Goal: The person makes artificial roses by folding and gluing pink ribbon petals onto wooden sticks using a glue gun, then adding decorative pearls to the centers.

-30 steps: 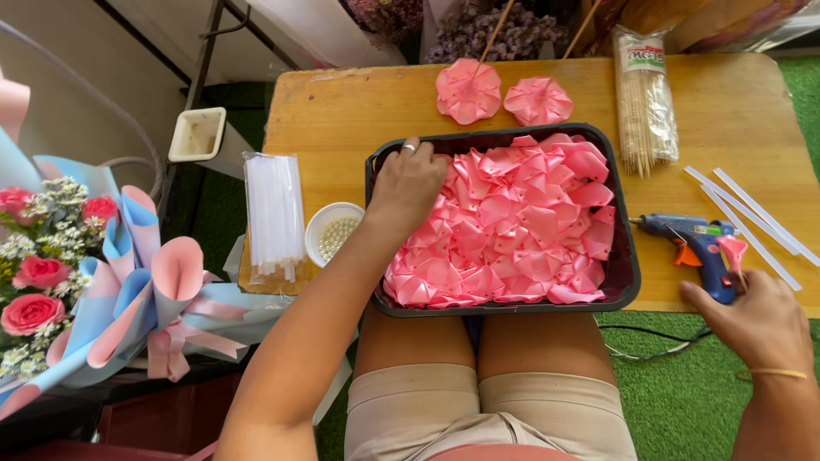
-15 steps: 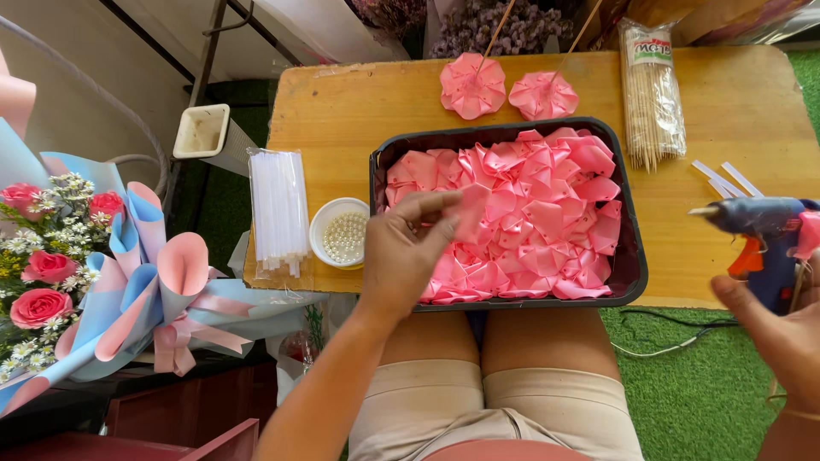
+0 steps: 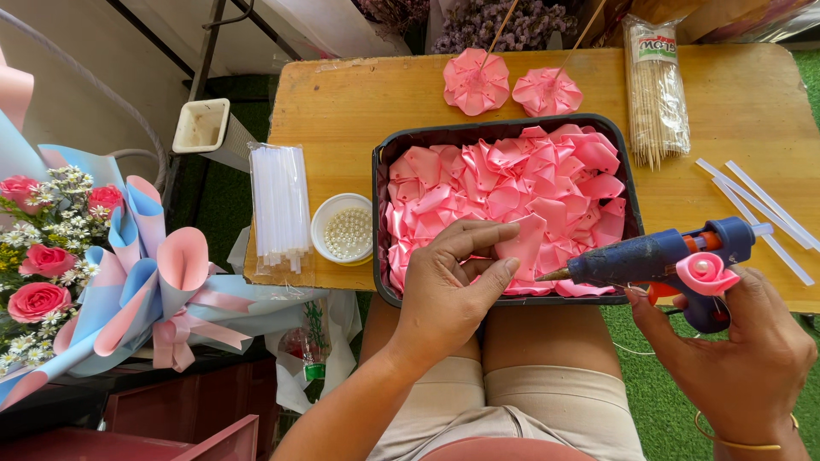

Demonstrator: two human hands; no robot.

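A wooden surface (image 3: 367, 102) fills the upper middle of the frame, with green artificial turf on the floor to the right. A black tray (image 3: 379, 171) of folded pink satin ribbon petals sits at its near edge, centre frame. The left hand (image 3: 444, 290), lower centre, pinches one ribbon petal (image 3: 523, 246) between thumb and fingers, over the tray's front edge. The right hand (image 3: 735, 358), lower right, is wrapped around the handle of a blue glue gun (image 3: 658, 256) and also holds a small pink ribbon rose (image 3: 705, 273); the gun's nozzle points left, just beside the held petal. A dish of pearl beads (image 3: 343, 229) and a bundle of clear glue sticks (image 3: 278, 205) lie left of the tray.
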